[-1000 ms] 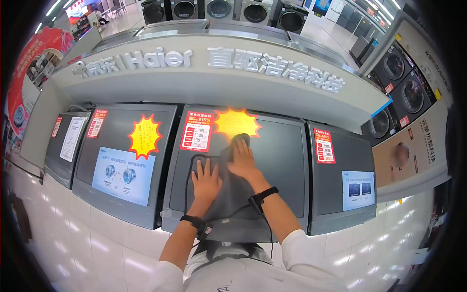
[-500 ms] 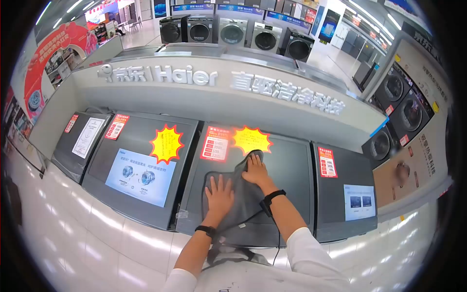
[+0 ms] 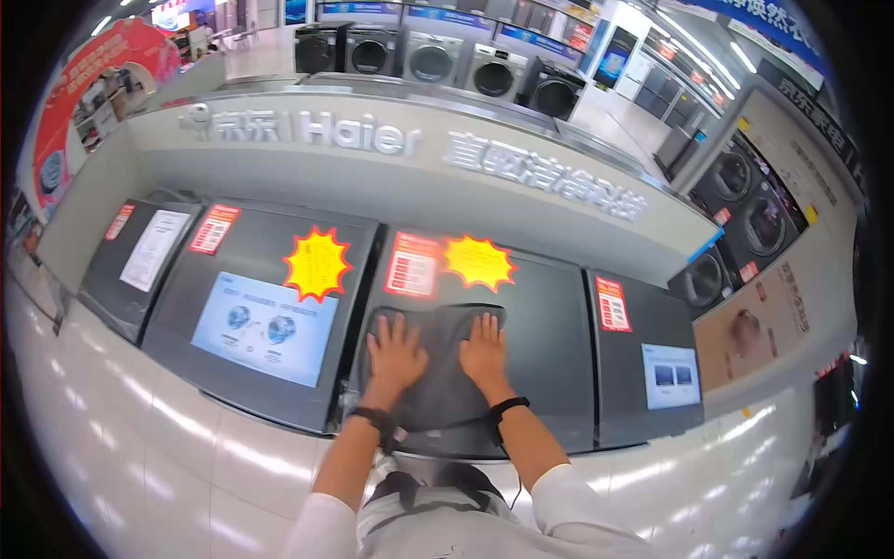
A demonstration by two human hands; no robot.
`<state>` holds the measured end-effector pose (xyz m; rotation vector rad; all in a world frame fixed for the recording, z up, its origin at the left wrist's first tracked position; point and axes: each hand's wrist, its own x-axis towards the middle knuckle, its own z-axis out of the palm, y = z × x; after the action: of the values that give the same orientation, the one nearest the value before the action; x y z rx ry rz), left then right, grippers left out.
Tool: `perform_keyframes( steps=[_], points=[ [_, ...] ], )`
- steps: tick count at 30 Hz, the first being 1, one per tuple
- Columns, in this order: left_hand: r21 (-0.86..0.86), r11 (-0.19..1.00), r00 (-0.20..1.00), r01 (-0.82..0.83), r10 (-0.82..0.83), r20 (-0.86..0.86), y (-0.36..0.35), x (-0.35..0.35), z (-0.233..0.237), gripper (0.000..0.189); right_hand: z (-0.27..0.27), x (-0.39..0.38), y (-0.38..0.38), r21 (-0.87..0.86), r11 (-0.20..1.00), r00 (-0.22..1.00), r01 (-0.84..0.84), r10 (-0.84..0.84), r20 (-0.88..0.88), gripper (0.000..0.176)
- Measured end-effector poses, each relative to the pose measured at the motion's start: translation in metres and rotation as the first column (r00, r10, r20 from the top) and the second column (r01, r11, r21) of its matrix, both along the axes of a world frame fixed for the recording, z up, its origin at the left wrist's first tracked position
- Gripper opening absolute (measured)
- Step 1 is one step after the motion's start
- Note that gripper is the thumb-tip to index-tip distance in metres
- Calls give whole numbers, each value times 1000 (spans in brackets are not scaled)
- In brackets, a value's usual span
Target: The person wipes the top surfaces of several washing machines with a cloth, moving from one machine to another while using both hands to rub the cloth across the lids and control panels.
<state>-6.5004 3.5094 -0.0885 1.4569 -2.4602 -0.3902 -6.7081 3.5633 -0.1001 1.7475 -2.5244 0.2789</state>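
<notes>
A second ago the right hand [image 3: 484,349] was stretched far up the lid, pressing the far end of the dark grey cloth [image 3: 438,321] just under the yellow starburst sticker [image 3: 478,262]. The left hand [image 3: 396,352] lay lower down, and the cloth was drawn into a long slanted strip. Now the right hand has come back toward the person and sits level with the left. The cloth has widened into a flat, roughly rectangular sheet whose far edge stops short of the sticker and of the red price label [image 3: 413,265] beside it. Judged from this, the cloth has gone from being pushed out with one hand to lying spread under both.

The cloth lies on the dark grey top of the middle washing machine [image 3: 549,354], and its near edge reaches toward the front of the lid. Both hands rest on it palm down, side by side and a little apart. Their fingers are straight and fanned out, pressing flat and gripping nothing. A black band circles each wrist.
</notes>
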Motion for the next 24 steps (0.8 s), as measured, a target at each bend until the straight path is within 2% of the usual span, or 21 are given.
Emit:
perform_keyframes(
  steps=[4, 7, 10, 12, 13, 15, 22, 24],
  points=[
    [10, 999, 998, 39, -39, -41, -28, 8, -3, 66, -2, 7, 23, 37, 999, 997, -7, 10, -81, 67],
    [61, 996, 998, 59, -60, 23, -35, 10, 7, 67, 6, 15, 27, -107, 988, 982, -110, 91, -167, 66],
    [164, 985, 993, 58, -74, 93, -42, 6, 29, 67, 4, 30, 15, -186, 961, 970, -207, 227, 93, 66],
    [223, 975, 995, 9, -31, 94, -44, 1, 34, 67, -6, 37, 11, -171, 979, 987, -106, 124, 100, 65],
    [154, 988, 995, -4, -11, 97, -38, 0, 31, 68, -10, 37, 10, -161, 985, 992, -62, 79, 101, 65],
    [6, 1000, 994, -25, 24, 107, -29, 1, 26, 69, -4, 32, 13, -188, 978, 991, -87, 105, 87, 63],
    [29, 991, 981, -130, 124, 148, -34, -16, 28, 70, 5, 17, 11, -182, 983, 993, 2, 19, 113, 65],
    [52, 989, 978, -136, 126, 164, -34, -17, 27, 71, 3, 11, 14, -209, 978, 994, -28, 50, 102, 69]
  ],
)
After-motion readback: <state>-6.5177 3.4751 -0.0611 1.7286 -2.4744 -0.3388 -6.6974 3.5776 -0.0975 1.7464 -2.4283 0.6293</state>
